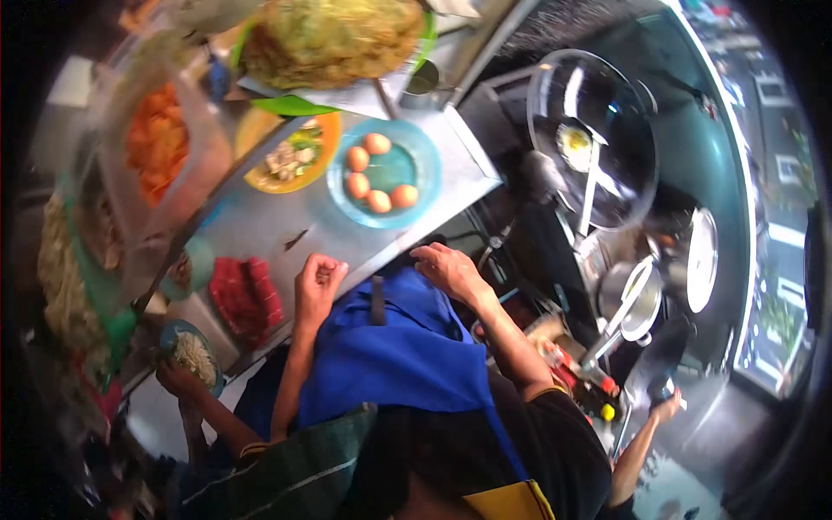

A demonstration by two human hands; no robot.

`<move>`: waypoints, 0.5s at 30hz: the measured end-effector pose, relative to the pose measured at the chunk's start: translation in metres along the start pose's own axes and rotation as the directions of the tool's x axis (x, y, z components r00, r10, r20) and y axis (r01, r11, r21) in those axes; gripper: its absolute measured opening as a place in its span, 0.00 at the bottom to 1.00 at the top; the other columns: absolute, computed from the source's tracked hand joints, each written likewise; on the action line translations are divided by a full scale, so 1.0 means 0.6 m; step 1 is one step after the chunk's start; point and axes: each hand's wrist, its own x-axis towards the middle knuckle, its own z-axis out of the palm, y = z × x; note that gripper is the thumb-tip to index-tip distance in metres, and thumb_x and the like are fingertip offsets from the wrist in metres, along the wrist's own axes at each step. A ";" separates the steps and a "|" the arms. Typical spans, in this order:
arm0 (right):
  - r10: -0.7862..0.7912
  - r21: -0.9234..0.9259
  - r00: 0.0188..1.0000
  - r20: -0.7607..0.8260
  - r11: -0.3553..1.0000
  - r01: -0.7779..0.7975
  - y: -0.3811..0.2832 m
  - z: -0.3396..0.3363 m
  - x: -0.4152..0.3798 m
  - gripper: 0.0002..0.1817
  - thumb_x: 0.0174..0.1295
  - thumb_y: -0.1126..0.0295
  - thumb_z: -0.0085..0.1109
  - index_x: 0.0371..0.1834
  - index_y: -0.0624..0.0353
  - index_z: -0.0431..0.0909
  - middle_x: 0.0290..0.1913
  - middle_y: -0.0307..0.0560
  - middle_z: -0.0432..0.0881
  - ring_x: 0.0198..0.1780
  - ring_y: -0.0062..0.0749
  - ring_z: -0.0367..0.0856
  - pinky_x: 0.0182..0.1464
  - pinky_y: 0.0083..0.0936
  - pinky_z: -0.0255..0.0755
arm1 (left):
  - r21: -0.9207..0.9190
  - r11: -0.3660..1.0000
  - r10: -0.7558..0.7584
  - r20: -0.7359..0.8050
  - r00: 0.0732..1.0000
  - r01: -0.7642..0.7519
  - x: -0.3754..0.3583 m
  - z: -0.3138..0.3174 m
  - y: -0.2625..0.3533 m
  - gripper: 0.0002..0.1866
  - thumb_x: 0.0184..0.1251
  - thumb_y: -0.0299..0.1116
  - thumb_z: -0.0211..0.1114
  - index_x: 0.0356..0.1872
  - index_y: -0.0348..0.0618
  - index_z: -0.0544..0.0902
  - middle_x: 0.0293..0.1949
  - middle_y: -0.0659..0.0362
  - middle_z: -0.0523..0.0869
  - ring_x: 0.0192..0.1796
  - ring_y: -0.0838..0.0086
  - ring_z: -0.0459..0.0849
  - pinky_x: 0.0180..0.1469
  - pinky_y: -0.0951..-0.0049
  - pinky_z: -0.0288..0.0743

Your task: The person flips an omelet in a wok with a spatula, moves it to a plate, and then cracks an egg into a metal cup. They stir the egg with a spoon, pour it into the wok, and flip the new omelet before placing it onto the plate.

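My left hand (320,279) is over the front edge of the metal counter, its fingers curled in and nothing visible in them. My right hand (446,268) hovers apart from it before my blue apron (390,355), fingers loosely stretched and empty. Beyond both hands, a blue plate (344,198) on the counter carries several brown eggs (404,196). Off to the right, a large dark wok (631,121) holds what looks like a cracked egg (575,146), with a long-handled ladle (590,186) resting in it.
A yellow bowl (330,149) of chopped food, orange pieces (159,143) in a bag, and a fried heap (329,42) stand beyond. A red cloth (247,299) lies left. Another person's hand (180,379) holds a bowl of pale strands (196,355); another hand (666,406) is right, near a pot (631,299).
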 end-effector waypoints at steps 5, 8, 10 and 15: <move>0.183 -0.312 0.940 -0.288 0.910 -0.273 0.177 0.023 -0.054 0.11 0.62 0.67 0.59 0.47 0.52 0.81 0.44 0.51 0.80 0.46 0.50 0.80 0.45 0.43 0.77 | 0.101 0.995 -0.001 0.170 0.985 -0.016 0.014 0.019 0.028 0.12 0.67 0.36 0.71 0.37 0.39 0.79 0.31 0.61 0.85 0.32 0.79 0.81 0.33 0.77 0.74; 0.192 -0.536 0.891 -0.411 0.740 -0.406 0.265 0.037 -0.075 0.12 0.61 0.66 0.58 0.47 0.50 0.80 0.48 0.48 0.75 0.49 0.46 0.75 0.45 0.40 0.76 | 0.144 0.987 0.033 0.235 0.971 -0.068 0.027 0.024 0.048 0.11 0.66 0.35 0.72 0.38 0.39 0.80 0.32 0.61 0.86 0.32 0.78 0.81 0.32 0.76 0.74; 0.265 -0.502 0.890 -0.371 0.749 -0.432 0.286 0.039 -0.074 0.12 0.63 0.65 0.57 0.49 0.50 0.79 0.50 0.52 0.75 0.50 0.46 0.76 0.48 0.41 0.75 | 0.153 0.987 0.005 0.262 0.965 -0.046 0.034 0.025 0.057 0.12 0.65 0.36 0.72 0.37 0.40 0.81 0.33 0.60 0.86 0.32 0.78 0.81 0.32 0.76 0.73; 0.313 -0.493 0.883 -0.348 0.740 -0.457 0.317 0.049 -0.052 0.12 0.64 0.68 0.55 0.50 0.55 0.78 0.50 0.58 0.76 0.49 0.51 0.80 0.47 0.41 0.79 | 0.157 0.987 -0.019 0.304 0.953 -0.031 0.035 0.032 0.065 0.12 0.66 0.38 0.71 0.37 0.41 0.79 0.35 0.63 0.86 0.34 0.80 0.80 0.34 0.77 0.72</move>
